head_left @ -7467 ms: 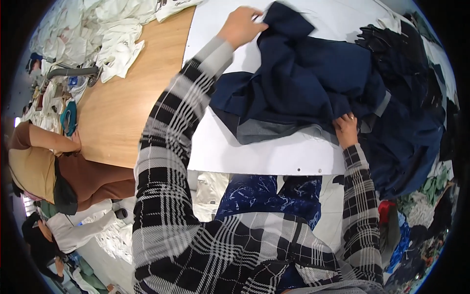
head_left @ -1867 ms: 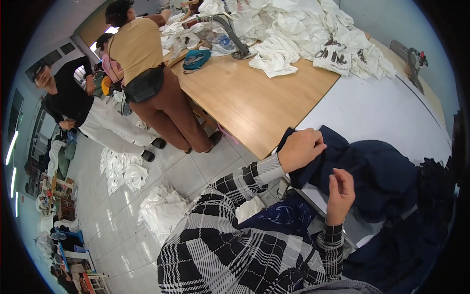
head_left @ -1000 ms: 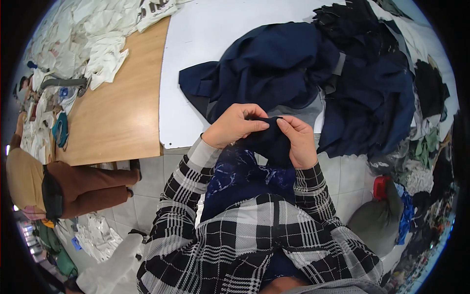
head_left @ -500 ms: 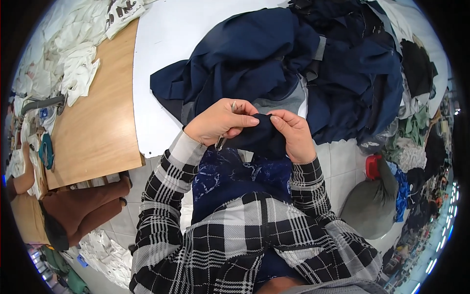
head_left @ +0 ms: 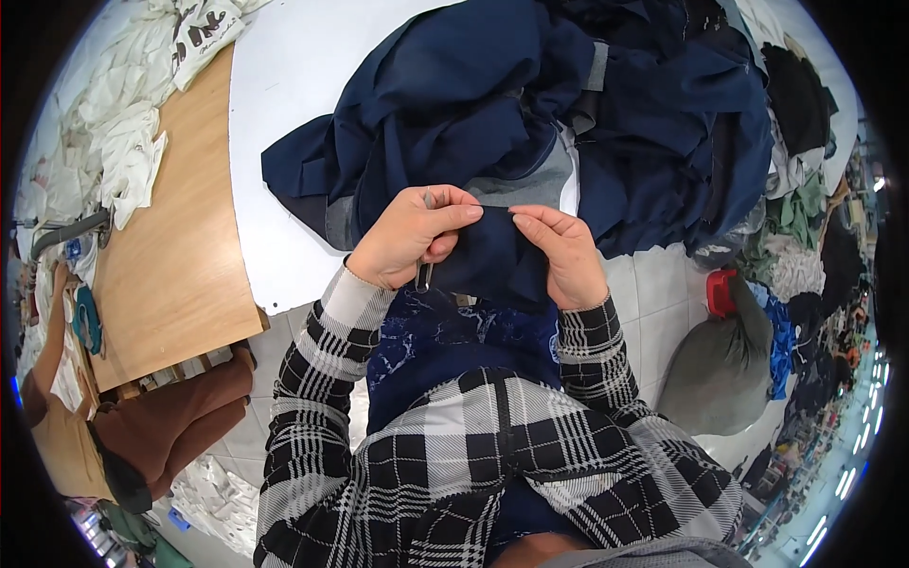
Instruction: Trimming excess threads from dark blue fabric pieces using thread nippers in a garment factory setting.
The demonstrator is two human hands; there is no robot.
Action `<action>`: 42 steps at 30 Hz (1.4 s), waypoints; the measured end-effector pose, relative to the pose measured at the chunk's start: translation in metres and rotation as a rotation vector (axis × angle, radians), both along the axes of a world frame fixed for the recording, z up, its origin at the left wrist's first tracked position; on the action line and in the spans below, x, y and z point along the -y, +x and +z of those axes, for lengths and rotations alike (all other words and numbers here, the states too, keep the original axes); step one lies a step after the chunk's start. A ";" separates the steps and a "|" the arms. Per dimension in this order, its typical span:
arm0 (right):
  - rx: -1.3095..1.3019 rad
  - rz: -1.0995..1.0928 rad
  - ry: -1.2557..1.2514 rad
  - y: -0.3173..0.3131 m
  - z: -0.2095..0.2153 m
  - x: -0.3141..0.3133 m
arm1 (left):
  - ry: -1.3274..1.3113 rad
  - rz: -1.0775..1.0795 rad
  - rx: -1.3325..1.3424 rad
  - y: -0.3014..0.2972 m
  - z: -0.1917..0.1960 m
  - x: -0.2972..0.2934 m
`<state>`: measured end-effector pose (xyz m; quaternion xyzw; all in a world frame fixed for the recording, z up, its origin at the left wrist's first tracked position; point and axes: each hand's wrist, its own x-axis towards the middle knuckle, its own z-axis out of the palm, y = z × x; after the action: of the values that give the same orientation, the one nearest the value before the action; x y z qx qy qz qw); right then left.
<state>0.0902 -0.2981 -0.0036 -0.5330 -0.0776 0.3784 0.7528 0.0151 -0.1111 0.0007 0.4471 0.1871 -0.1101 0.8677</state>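
Between my hands a dark navy piece of fabric (head_left: 499, 257) is held by its upper edge, and it hangs down over my lap. My left hand (head_left: 402, 232) pinches the edge between thumb and forefinger. A slim metal tool (head_left: 424, 276), perhaps thread snips, pokes out below that palm; its far part is hidden by the fingers. My right hand (head_left: 561, 251) pinches the same edge a short way to the right. Just beyond them lies a heap of navy garments (head_left: 454, 104) with grey inner patches.
The heap rests on a white tabletop (head_left: 284, 237), beside a wooden board (head_left: 189, 227). White garments (head_left: 128, 156) lie at far left. A person in brown trousers (head_left: 180, 417) sits at lower left. A grey-green sack (head_left: 715, 379) and a red object (head_left: 721, 292) are at right.
My hands have drawn apart along the fabric's edge, so a stretch of it lies between my fingertips. The view has shifted slightly.
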 end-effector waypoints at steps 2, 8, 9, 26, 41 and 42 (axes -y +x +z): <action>-0.001 0.000 -0.001 0.000 0.000 0.001 | -0.018 0.016 0.005 -0.002 -0.003 0.002; -0.035 0.039 -0.037 0.002 -0.001 0.004 | -0.045 0.086 0.032 -0.007 -0.008 0.006; -0.007 0.044 -0.021 0.002 0.002 0.005 | -0.037 0.108 0.043 -0.008 -0.009 0.007; -0.033 -0.032 0.005 -0.006 -0.009 0.001 | 0.054 0.152 0.039 -0.013 -0.009 0.020; -0.197 -0.090 0.010 -0.009 -0.012 0.002 | 0.741 0.351 0.132 -0.019 -0.017 0.026; -0.200 -0.112 0.010 -0.009 -0.013 0.003 | 0.816 0.382 0.157 -0.022 -0.012 0.027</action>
<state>0.0812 -0.3009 -0.0169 -0.4923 0.0257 0.3868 0.7793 -0.0068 -0.1379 -0.0117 0.7170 0.2280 0.1689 0.6368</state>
